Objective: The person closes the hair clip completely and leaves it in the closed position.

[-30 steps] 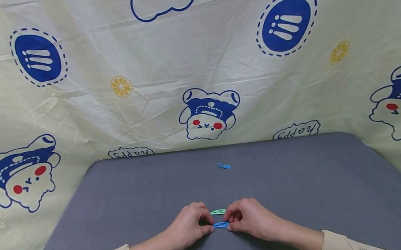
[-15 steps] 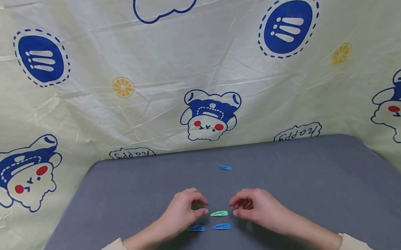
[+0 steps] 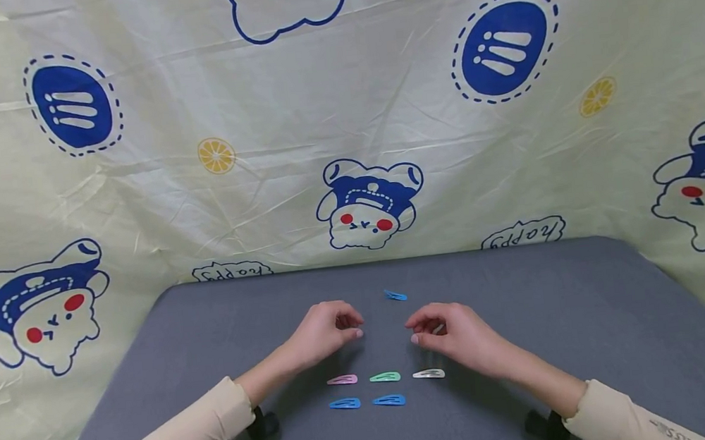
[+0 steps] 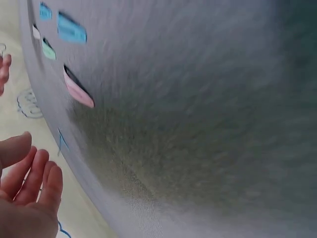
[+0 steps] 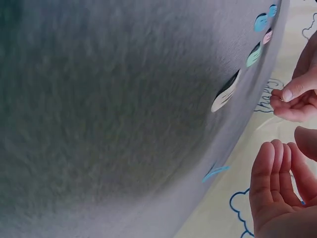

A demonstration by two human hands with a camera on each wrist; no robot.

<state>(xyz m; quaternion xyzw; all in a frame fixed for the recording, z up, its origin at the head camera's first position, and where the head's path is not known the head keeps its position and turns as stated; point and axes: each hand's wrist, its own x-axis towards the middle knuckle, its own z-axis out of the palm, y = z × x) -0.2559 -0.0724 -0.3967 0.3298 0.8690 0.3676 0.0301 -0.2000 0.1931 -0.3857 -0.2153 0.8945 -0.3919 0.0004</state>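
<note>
My left hand [image 3: 325, 332] hovers over the table with fingers loosely bent and nothing in them. Opposite it, my right hand [image 3: 455, 330] is likewise raised, its thumb apart from the fingers. Nearer the front lie a pink hair clip [image 3: 342, 379], a green hair clip [image 3: 384, 377] and a white hair clip [image 3: 428, 374] in a row. Below that row are two blue hair clips, the left blue clip [image 3: 345, 404] under the pink one and the right blue clip [image 3: 389, 400] under the green one. Beyond both hands sits another blue hair clip [image 3: 395, 295], which looks unsnapped.
The dark grey table [image 3: 525, 288] has its far edge against a pale printed curtain [image 3: 273, 185]. A black wrist camera [image 3: 262, 425] is strapped to the left wrist, and another black camera [image 3: 547, 428] to the right.
Both hands have left the near blue clip and moved away from me, toward the far blue clip. The pink and white clips and the left blue clip have come into view.
</note>
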